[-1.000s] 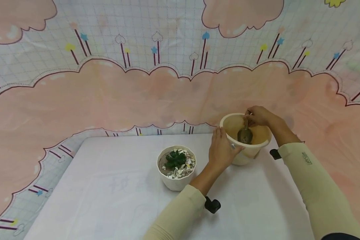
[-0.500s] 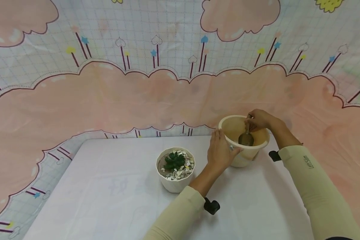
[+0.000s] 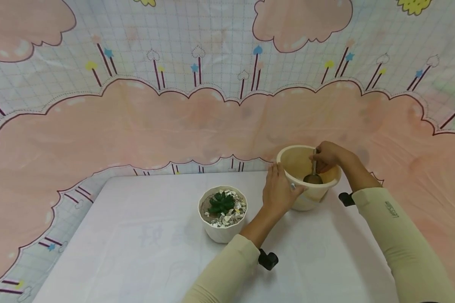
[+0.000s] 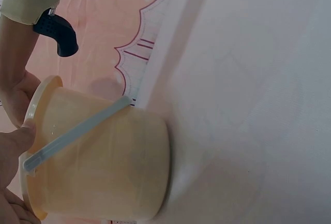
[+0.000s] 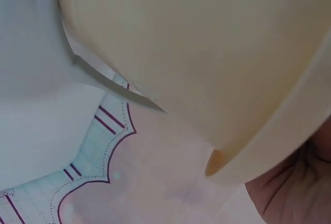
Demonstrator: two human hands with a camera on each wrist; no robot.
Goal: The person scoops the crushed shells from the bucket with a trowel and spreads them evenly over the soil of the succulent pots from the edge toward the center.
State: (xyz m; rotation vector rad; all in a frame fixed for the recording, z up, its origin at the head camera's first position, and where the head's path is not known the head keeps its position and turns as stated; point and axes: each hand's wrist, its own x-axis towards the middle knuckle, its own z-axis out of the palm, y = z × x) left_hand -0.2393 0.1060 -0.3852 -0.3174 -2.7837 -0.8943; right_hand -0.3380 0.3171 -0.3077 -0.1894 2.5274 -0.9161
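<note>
A cream plastic bucket (image 3: 305, 204) stands at the table's back right, its pale handle (image 4: 77, 133) hanging against the outside. My left hand (image 3: 278, 189) holds the near left of the rim, thumb and fingers spread along it. My right hand (image 3: 327, 155) reaches over the far right of the rim and grips the upright handle of a metal scoop (image 3: 313, 179). The scoop's head is inside the bucket. What lies at the bottom is hidden by the bucket's wall. In the right wrist view the bucket's side fills most of the picture, and the scoop is out of sight.
Left of my left forearm is a white pot (image 3: 220, 233) with a green succulent (image 3: 221, 203) and pale stone chips on top. A white cloth covers the table (image 3: 136, 248). A patterned pink curtain (image 3: 174, 122) hangs right behind the back edge.
My right hand has moved slightly down, and the scoop has gone deeper and stands more upright, with less of its head showing. The left hand keeps its hold on the bucket.
</note>
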